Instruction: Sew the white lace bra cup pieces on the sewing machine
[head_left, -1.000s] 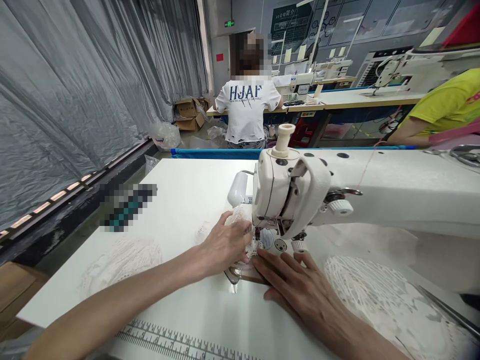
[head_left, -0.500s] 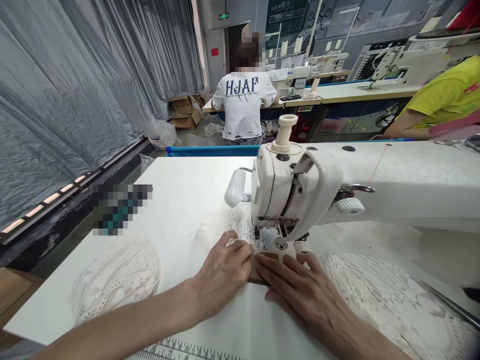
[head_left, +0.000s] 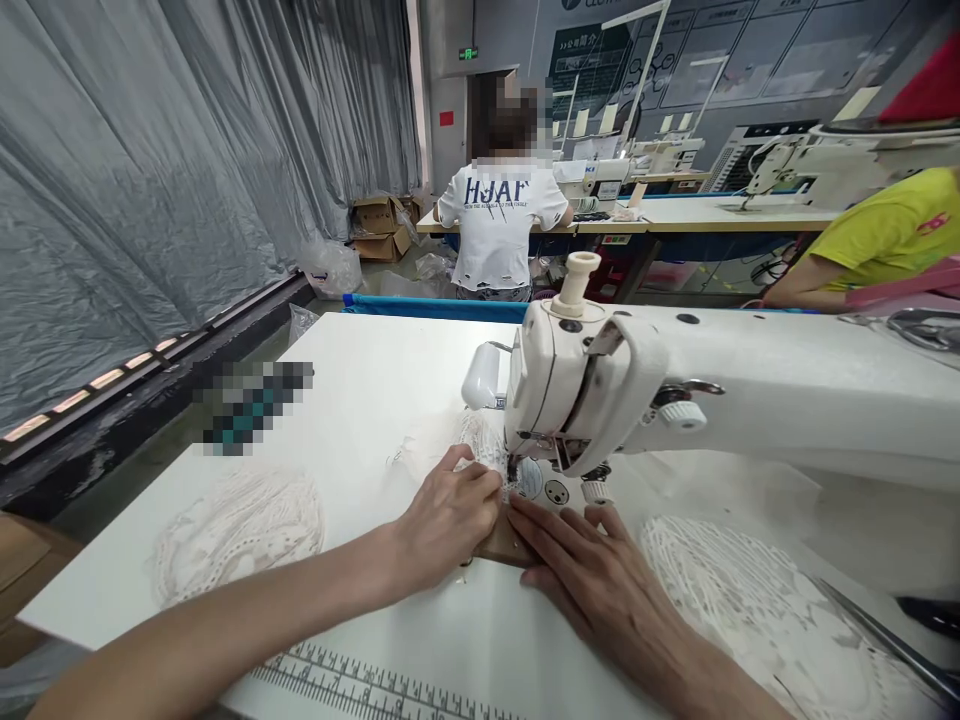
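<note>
White lace point(head_left: 484, 437) lies under the needle end of a white sewing machine point(head_left: 570, 385). My left hand point(head_left: 450, 515) is closed, its curled fingers pinching the lace edge just in front of the presser foot; the fingertips are partly hidden. My right hand point(head_left: 600, 575) lies flat, fingers stretched out and tips close to the needle area. Between both hands, a brown flat piece point(head_left: 504, 545) shows on the machine bed, partly covered by the right fingers. More white lace point(head_left: 240, 530) is heaped left of my left arm, and another lace pile point(head_left: 739, 590) lies right of my right hand.
Scissors point(head_left: 877, 625) rest on the right lace pile. A clear ruler point(head_left: 360, 685) runs along the table's front edge. A small white lamp-like part point(head_left: 481, 375) stands behind the needle. One co-worker in a white shirt point(head_left: 499, 225) sits ahead, another in yellow point(head_left: 885, 230) at right.
The view has shifted slightly, so the machine and table sit a little differently. Both hands keep nearly the same pose at the needle. More of the ruler shows.
</note>
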